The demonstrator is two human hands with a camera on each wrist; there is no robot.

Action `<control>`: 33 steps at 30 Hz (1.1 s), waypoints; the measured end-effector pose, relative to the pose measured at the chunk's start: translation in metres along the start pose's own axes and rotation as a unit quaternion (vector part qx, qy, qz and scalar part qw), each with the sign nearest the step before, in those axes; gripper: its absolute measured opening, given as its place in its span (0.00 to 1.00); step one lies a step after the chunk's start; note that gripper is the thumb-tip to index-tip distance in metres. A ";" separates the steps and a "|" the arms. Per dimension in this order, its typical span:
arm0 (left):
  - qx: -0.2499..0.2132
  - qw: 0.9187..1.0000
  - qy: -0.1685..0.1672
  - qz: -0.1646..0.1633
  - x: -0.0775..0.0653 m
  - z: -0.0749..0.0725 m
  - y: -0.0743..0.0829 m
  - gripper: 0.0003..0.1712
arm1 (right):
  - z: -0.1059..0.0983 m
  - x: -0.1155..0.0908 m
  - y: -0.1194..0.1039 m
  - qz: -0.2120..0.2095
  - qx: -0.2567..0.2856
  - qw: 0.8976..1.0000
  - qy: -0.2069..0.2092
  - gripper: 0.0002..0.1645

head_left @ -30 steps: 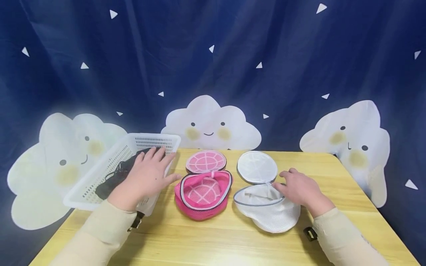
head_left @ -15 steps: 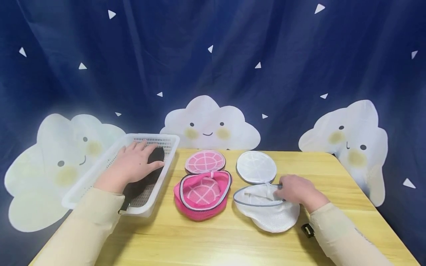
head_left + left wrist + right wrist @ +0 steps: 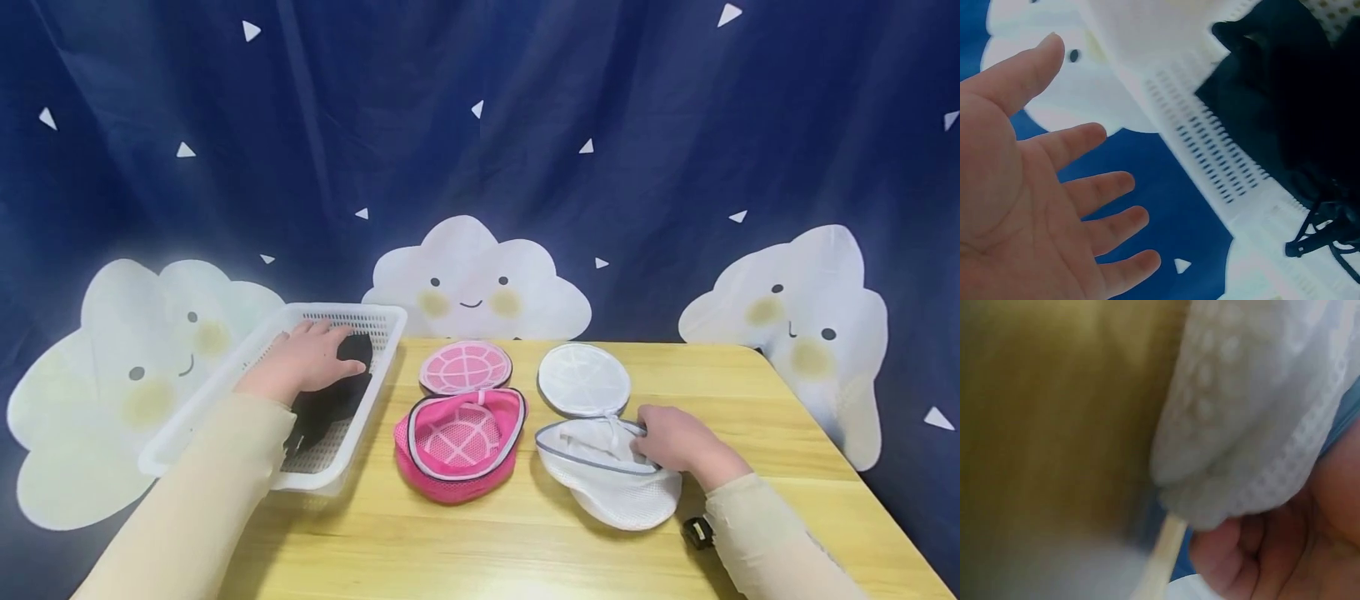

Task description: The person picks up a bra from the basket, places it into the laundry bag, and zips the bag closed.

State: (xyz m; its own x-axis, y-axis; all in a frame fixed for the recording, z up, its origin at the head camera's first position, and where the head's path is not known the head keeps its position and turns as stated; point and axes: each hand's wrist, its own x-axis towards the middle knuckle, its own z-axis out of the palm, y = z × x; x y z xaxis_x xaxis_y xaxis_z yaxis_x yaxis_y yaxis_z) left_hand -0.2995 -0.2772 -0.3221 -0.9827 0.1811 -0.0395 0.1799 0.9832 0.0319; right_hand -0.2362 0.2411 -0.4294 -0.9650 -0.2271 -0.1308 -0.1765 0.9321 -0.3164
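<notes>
Over the white plastic basket (image 3: 381,379), my left hand (image 3: 311,354) hovers with its fingers spread. Black cloth (image 3: 330,417) with thin straps lies in the basket; the left wrist view shows the palm (image 3: 997,206) apart from this cloth (image 3: 1285,94). My right hand (image 3: 682,442) pinches the grey-trimmed rim of a white mesh laundry bag (image 3: 622,500), at the right side of its opening. In the right wrist view the fingers curl against the white mesh (image 3: 1241,425). The bag's round white lid (image 3: 583,379) is folded back behind it.
Between the basket and the white bag sits a pink mesh laundry bag (image 3: 457,487), unzipped, its round lid (image 3: 467,367) folded back. All stand on a wooden table (image 3: 450,554). A dark blue curtain (image 3: 480,100) with cloud prints hangs behind the table.
My left hand has moved left, from the basket's right side to over its middle. The right hand has gone from loose fingers to pinching the white bag's rim, which has shifted slightly right.
</notes>
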 end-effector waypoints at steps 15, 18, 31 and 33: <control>-0.044 0.989 -0.132 -0.041 0.019 0.037 -0.021 0.56 | 0.010 0.002 0.010 0.000 0.039 0.999 -0.009 0.12; -0.049 0.986 -0.151 -0.042 0.019 0.042 -0.021 0.56 | 0.010 0.003 0.009 0.004 0.035 0.999 -0.012 0.12; -0.043 0.986 -0.158 -0.028 0.028 0.051 -0.029 0.62 | 0.006 0.006 0.012 0.009 0.054 0.998 -0.022 0.13; -0.030 0.987 -0.156 -0.030 0.031 0.052 -0.029 0.62 | 0.006 0.006 0.013 0.007 0.056 0.998 -0.021 0.14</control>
State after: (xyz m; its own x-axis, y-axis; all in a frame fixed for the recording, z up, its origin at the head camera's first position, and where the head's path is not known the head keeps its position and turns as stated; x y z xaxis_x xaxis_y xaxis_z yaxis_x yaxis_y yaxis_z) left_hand -0.3332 -0.2990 -0.3767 -0.9283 0.1306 -0.3481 0.1102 0.9908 0.0780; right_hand -0.2432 0.2505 -0.4400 -0.9578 -0.2286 -0.1742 -0.1386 0.8982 -0.4171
